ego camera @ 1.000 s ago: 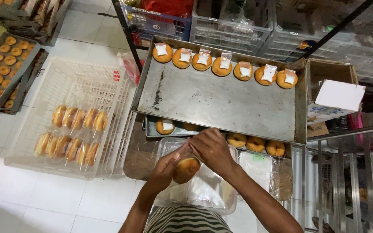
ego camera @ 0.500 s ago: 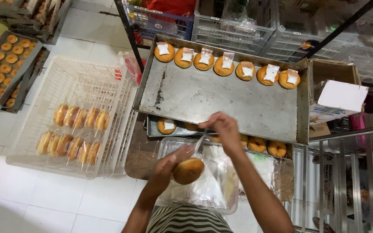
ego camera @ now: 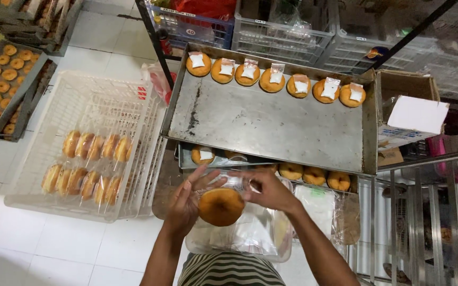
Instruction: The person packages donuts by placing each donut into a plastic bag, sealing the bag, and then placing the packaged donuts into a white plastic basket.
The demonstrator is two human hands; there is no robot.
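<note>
Just below the steel tray (ego camera: 271,124), the left hand (ego camera: 186,204) cups a golden doughnut (ego camera: 221,205) while the right hand (ego camera: 269,190) pinches a clear plastic wrapper (ego camera: 232,180) above it. Hold the wrapper mouth wide and slide the doughnut in gently, judging by its softness.

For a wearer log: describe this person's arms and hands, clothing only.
Both forearms are bare: no sleeves, gloves, watch or bracelets show. The left hand and right hand carry no visible rings. At the bottom edge sits a garment with dark and pale horizontal stripes.
</note>
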